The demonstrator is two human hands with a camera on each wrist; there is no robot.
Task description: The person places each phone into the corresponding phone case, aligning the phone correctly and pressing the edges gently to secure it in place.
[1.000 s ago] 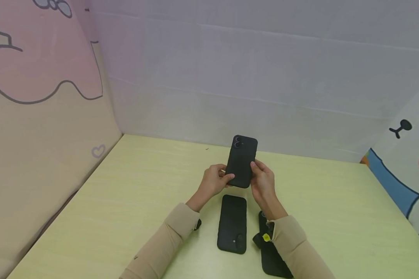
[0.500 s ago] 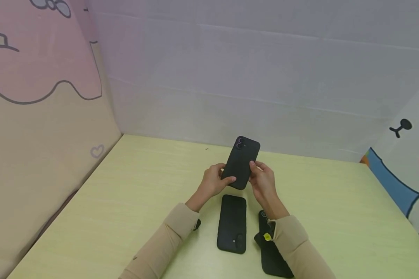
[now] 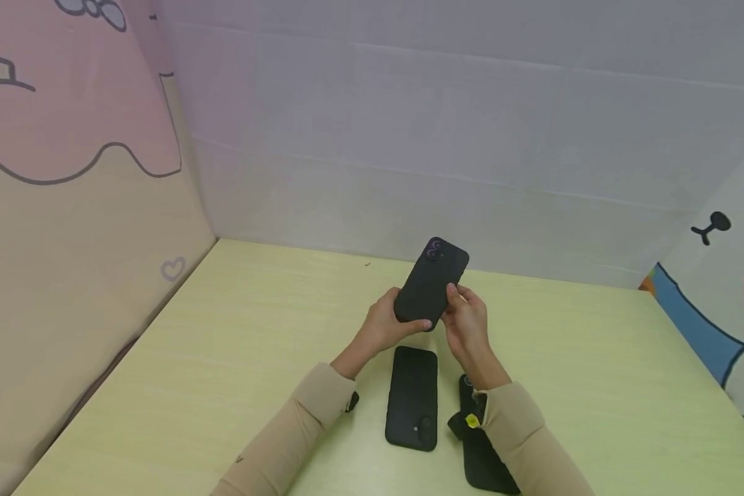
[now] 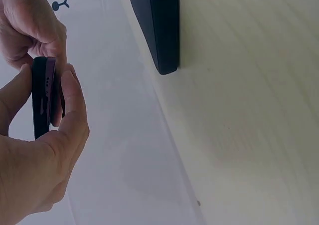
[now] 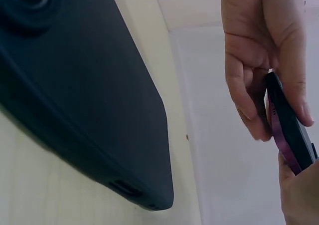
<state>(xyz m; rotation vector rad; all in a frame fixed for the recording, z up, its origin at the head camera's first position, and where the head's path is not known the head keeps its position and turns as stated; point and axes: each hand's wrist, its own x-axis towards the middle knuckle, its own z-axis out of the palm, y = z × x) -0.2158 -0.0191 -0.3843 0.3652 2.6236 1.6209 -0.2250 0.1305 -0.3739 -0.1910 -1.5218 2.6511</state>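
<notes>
A phone (image 3: 430, 282) in a black case is held above the table, its camera end tilted up to the right. My left hand (image 3: 384, 324) grips its lower left side, the thumb lying across the bottom of the back. At the right edge my right hand (image 3: 467, 322) pinches it, thumb on the back. Purple phone edge shows beside the black case (image 4: 39, 100) in the left wrist view. In the right wrist view, the phone (image 5: 286, 135) also shows a purple strip along one edge, between both hands.
A black phone-shaped item (image 3: 412, 399) lies on the pale yellow table (image 3: 273, 331) below my hands. Another black one (image 3: 486, 455) lies partly under my right forearm. A grey-white sheet (image 3: 409, 138) stands behind, with cartoon-printed panels at both sides.
The phone has tilted clockwise, its camera end moving right. My left thumb has slid rightward along the bottom of its back. My right hand has barely moved.
</notes>
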